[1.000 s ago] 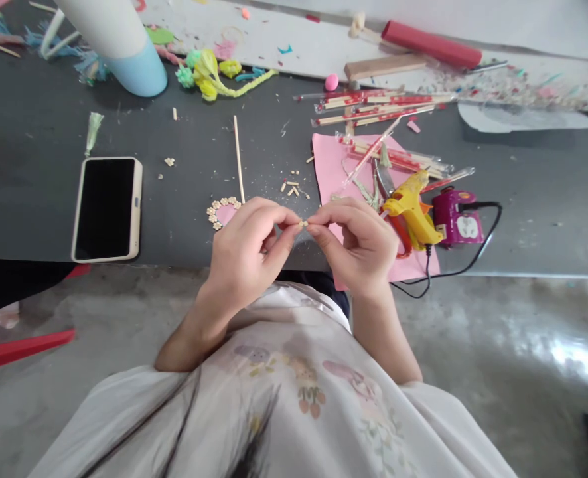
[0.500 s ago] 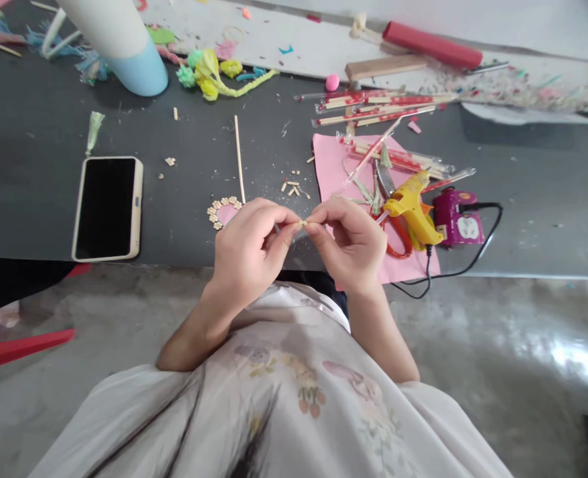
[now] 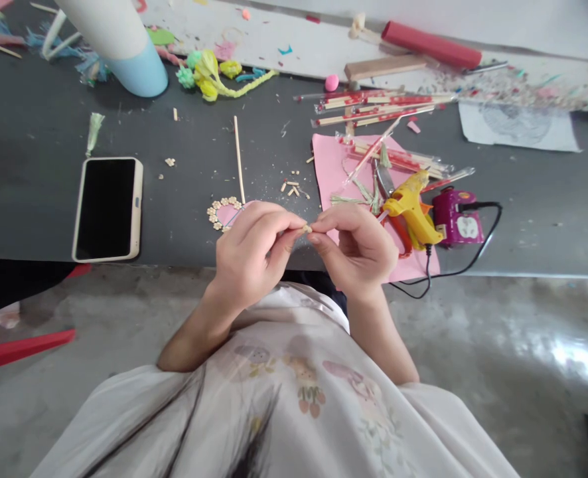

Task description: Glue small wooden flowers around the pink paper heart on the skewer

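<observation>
Between my two hands, above the table's near edge, is a small beige piece (image 3: 307,228), too small to make out fully. My left hand (image 3: 251,249) pinches it with thumb and forefinger. The thumb and forefinger of my right hand (image 3: 356,249) close on its other side. Partly covered by my left hand is a pink shape (image 3: 227,213) edged with small beige flowers, with a thin wooden stick (image 3: 239,159) reaching away from it. Just beyond my fingertips lie several short cut stick pieces (image 3: 293,187).
Right of my hands, a yellow glue gun (image 3: 413,207) and red-handled scissors (image 3: 403,236) lie on a pink sheet (image 3: 328,159), beside a purple box (image 3: 457,218) with a black cable. Wrapped sticks (image 3: 373,99) lie behind. At left are a phone (image 3: 107,209) and a white-and-blue cylinder (image 3: 135,60).
My right hand has shifted slightly right and toward me, and more of the beige piece shows between my fingertips. A printed paper at the back right now lies farther onto the table.
</observation>
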{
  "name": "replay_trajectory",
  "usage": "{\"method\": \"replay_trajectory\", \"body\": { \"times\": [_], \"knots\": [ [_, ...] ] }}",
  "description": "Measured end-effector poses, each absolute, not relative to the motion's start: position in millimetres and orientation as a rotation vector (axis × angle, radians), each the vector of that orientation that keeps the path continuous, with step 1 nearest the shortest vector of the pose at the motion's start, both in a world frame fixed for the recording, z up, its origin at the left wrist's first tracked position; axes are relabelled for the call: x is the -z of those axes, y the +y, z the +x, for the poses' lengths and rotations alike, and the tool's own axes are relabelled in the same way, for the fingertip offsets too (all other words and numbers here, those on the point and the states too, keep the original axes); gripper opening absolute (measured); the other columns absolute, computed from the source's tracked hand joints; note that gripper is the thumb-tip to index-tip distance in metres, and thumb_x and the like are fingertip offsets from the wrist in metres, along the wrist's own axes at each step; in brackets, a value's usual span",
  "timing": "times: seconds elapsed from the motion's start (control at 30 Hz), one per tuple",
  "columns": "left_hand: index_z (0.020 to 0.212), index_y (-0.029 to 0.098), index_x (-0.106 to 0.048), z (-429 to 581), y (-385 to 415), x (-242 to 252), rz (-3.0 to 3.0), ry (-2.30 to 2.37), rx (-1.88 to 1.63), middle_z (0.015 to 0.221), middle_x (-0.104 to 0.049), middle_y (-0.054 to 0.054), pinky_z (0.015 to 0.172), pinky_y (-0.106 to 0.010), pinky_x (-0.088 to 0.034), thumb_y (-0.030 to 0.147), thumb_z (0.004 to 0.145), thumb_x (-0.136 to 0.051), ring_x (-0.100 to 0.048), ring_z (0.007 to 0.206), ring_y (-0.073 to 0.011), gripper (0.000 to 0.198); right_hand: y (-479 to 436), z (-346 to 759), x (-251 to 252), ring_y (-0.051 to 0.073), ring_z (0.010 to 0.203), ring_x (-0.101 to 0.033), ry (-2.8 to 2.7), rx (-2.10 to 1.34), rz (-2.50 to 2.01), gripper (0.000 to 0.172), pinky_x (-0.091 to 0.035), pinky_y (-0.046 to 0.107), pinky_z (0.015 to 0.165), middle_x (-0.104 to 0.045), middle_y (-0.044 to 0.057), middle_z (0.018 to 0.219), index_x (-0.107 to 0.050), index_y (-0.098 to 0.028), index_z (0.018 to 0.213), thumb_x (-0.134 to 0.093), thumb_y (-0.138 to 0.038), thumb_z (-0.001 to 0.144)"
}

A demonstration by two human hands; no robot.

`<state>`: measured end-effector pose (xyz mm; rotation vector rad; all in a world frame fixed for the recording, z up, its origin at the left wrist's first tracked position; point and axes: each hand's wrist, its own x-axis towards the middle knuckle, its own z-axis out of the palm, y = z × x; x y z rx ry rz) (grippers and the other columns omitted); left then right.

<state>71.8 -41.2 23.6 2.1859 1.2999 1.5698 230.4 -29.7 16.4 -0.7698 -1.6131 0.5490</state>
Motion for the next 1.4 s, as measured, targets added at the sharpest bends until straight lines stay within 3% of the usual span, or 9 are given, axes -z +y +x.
{"method": "replay_trajectory", "body": {
  "times": [0.17, 0.37, 0.7, 0.97, 1.2, 1.4],
  "knots": [
    [0.092, 0.029, -0.065, 74.2, -43.6, -24.4, 2.061, 1.213, -1.626, 0.08, -0.069, 0.002, 0.062, -0.031, -0.052, 0.02, 0.09, -0.066, -0.063, 0.072, -0.0128, 0.01, -31.2, 231.8, -18.2, 0.017, 0.076, -0.066, -1.69, -0.399, -0.769, 0.015, -0.057, 0.035, 0.067, -0.069, 0.001, 0.082, -0.065, -0.024, 0.093, -0.07, -0.012, 0.084],
    [0.091, 0.027, -0.069, 72.8, -48.5, -28.7, 1.864, 1.153, -1.526, 0.08, -0.069, 0.001, 0.061, -0.03, -0.05, 0.031, 0.09, -0.068, -0.061, 0.07, -0.012, 0.004, -33.7, 232.7, -21.2, 0.017, 0.078, -0.066, -1.736, -0.331, -0.717, 0.017, -0.056, 0.034, 0.066, -0.067, 0.002, 0.083, -0.063, -0.023, 0.097, -0.065, -0.01, 0.086],
    [0.09, 0.028, -0.068, 75.5, -50.0, -33.5, 1.823, 1.061, -1.565, 0.079, -0.069, 0.003, 0.06, -0.032, -0.049, 0.017, 0.088, -0.068, -0.057, 0.069, -0.0115, 0.012, -34.7, 231.5, -21.2, 0.018, 0.078, -0.065, -1.727, -0.353, -0.716, 0.014, -0.055, 0.035, 0.067, -0.066, 0.002, 0.082, -0.062, -0.023, 0.096, -0.064, -0.012, 0.087],
    [0.088, 0.028, -0.067, 73.8, -50.2, -32.0, 1.824, 1.146, -1.512, 0.078, -0.068, 0.002, 0.061, -0.032, -0.05, 0.028, 0.091, -0.066, -0.06, 0.068, -0.012, 0.003, -35.4, 230.3, -20.1, 0.017, 0.079, -0.065, -1.69, -0.414, -0.74, 0.014, -0.056, 0.035, 0.069, -0.066, 0.002, 0.082, -0.062, -0.023, 0.096, -0.063, -0.012, 0.088],
    [0.082, 0.025, -0.069, 77.2, -49.8, -30.9, 1.751, 1.131, -1.545, 0.073, -0.068, 0.001, 0.054, -0.025, -0.048, 0.026, 0.088, -0.07, -0.057, 0.063, -0.0097, 0.007, -34.6, 228.2, -16.0, 0.016, 0.078, -0.065, -1.645, -0.426, -0.718, 0.012, -0.055, 0.034, 0.069, -0.065, 0.001, 0.081, -0.063, -0.023, 0.095, -0.065, -0.013, 0.088],
    [0.086, 0.023, -0.07, 77.9, -50.2, -21.7, 1.65, 1.137, -1.403, 0.078, -0.069, -0.001, 0.047, -0.022, -0.046, 0.043, 0.089, -0.068, -0.059, 0.061, -0.0093, 0.02, -36.0, 228.3, -17.0, 0.017, 0.078, -0.065, -1.641, -0.486, -0.774, 0.007, -0.056, 0.035, 0.07, -0.064, 0.0, 0.081, -0.062, -0.024, 0.093, -0.064, -0.018, 0.09]
  ]
}}
